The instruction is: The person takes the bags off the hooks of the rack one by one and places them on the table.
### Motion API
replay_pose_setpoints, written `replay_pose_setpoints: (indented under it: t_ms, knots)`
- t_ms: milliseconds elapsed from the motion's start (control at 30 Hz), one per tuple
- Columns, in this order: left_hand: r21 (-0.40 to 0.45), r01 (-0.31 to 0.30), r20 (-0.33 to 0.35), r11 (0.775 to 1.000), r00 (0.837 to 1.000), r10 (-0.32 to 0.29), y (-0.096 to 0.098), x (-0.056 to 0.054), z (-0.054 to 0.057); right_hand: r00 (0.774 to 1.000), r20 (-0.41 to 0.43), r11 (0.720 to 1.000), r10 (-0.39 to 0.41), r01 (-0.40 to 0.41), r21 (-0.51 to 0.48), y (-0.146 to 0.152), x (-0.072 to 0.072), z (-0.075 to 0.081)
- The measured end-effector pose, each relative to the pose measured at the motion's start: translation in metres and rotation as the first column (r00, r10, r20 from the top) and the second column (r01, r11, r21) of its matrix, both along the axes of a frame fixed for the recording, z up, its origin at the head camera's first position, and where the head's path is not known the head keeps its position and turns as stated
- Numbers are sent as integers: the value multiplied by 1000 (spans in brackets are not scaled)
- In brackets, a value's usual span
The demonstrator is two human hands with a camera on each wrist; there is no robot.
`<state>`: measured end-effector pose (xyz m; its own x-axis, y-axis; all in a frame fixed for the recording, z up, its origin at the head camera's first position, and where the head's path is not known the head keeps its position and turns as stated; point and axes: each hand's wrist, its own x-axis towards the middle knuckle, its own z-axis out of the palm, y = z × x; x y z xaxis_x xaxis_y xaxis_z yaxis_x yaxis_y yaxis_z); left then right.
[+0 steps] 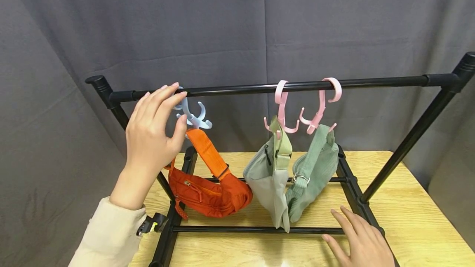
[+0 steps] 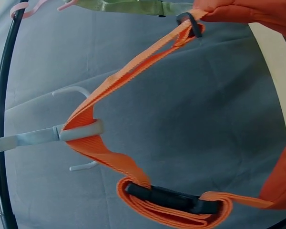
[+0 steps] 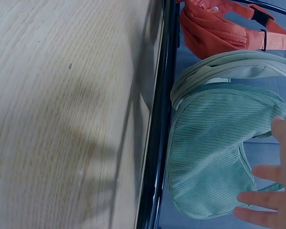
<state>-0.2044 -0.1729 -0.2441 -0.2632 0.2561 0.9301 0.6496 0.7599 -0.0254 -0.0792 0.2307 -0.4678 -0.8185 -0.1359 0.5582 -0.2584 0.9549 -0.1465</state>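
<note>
My left hand (image 1: 152,129) is raised at the left end of the black rail (image 1: 237,90), fingers extended and thumb apart, beside a light-blue hook (image 1: 194,118). Whether its fingertips touch the hook or rail I cannot tell. An orange-red waist bag (image 1: 208,193) hangs from that hook by its orange strap (image 2: 109,86), looped over one prong. Lower right, my right hand (image 1: 361,238) is in the air with spread fingers, holding nothing. Near it hangs a green corduroy bag (image 3: 209,138) on a pink hook (image 1: 319,112). A pale grey-green bag (image 1: 267,180) hangs from another pink hook (image 1: 282,106).
The rail belongs to a black tube rack whose slanted right post (image 1: 408,139) and lower front bar (image 1: 256,229) frame the bags. The rack stands on a light wooden table (image 1: 415,205). A grey curtain (image 1: 222,24) hangs behind it.
</note>
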Motion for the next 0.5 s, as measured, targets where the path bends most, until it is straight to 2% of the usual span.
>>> replay_pose_setpoints:
  t_ms: [133, 267, 367, 500]
  knots:
    - [-29, 1, 10, 1000, 1000, -1, -1, -3, 7, 999, -34, 1000, 31, -31, -7, 1, 0, -2]
    - [-97, -21, 26, 995, 999, 23, -5, -6, 15, 998, -55, 999, 44, -45, -13, 0, 0, -3]
    - [-137, -26, 43, 990, 999, 32, -8, -9, 20, 999, -31, 1000, 28, -28, -13, -2, 1, -2]
    - [-140, 4, 58, 990, 998, 4, -12, -12, 24, 1000, 9, 1000, 5, -5, -12, -5, 2, -1]
